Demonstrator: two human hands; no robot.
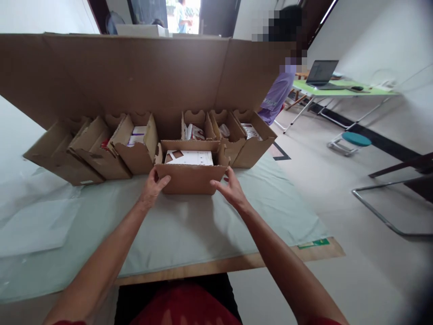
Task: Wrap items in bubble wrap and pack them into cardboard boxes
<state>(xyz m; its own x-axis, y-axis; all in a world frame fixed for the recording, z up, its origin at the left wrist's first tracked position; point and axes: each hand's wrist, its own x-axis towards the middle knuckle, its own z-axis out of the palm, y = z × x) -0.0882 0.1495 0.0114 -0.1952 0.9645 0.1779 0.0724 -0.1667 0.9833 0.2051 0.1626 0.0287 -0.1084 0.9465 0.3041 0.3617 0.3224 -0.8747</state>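
An open-topped cardboard box [189,180] sits in front of me, pulled forward of a row of similar boxes. Inside it lies a white carton [194,157] with a brown patterned corner. My left hand [154,186] grips the box's left side, thumb on the front face and fingers round the corner. On the opposite side, my right hand [232,187] holds the right corner in the same way. Behind, to the left, a cardboard box [135,155] contains white and purple packs. Another box [198,119] behind on the right contains a wrapped packet [195,132].
A tall cardboard panel [135,76] stands behind the row. Clear plastic sheeting [37,216] lies at the left on the pale green tablecloth [162,234]. A person in a purple shirt [279,92] is beyond the panel. At right stand a green table [355,90] with a laptop and a stool [356,138].
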